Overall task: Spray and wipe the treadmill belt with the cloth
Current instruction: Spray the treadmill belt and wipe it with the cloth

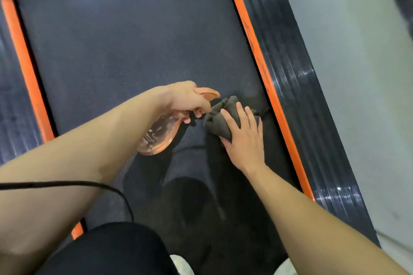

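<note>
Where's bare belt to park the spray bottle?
Free: the far belt between the left orange strip and right orange strip. Crowded: near the right strip, where the right hand presses the cloth and the left hand holds the spray bottle.

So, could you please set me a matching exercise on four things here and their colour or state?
1 spray bottle
2 cloth
3 edge strip
4 belt

a solid orange
b dark grey, textured
c bunched under the right hand
d see-through, gripped by the left hand

Pairs: 1-d, 2-c, 3-a, 4-b.
</note>
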The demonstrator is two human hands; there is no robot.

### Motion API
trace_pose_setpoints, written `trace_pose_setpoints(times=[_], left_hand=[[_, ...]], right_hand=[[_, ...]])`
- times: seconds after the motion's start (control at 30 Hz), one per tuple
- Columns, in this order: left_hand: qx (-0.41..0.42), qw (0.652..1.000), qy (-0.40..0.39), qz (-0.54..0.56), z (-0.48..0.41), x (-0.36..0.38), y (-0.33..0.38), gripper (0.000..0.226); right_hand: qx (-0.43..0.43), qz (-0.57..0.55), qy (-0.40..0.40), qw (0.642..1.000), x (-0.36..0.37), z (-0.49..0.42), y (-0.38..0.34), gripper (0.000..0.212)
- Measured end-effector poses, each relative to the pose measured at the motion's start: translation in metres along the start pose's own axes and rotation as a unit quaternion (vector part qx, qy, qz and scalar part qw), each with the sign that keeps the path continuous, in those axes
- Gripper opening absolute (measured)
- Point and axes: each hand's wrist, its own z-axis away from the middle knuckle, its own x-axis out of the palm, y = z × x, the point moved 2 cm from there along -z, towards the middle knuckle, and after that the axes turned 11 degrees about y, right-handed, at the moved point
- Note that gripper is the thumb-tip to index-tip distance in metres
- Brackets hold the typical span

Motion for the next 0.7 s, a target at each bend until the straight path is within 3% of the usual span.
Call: trace_pose_setpoints(times=[0.13, 0.27, 0.37, 0.7], left_hand=[[-0.001, 1.0, -0.015, -0.021, 0.01, 0.022, -0.009, 0.024], [-0.005, 0.999, -0.033, -0.035, 0.021, 0.038, -0.012, 0.023], [-0.002, 0.998, -0.065, -0.022, 0.024, 0.046, -0.014, 0.047], [0.011, 0.999, -0.012, -0.051, 0.026, 0.064, 0.0, 0.024]], right_hand=[[0.103, -0.002, 0.007, 0.995, 0.011, 0.088, -0.004, 0.083], [0.097, 0.02, -0.032, 0.995, 0.018, 0.124, 0.0, 0.085], [0.093, 0.013, -0.043, 0.995, 0.019, 0.122, 0.002, 0.086], [0.075, 0.008, -0.024, 0.997, 0.015, 0.124, 0.005, 0.085]])
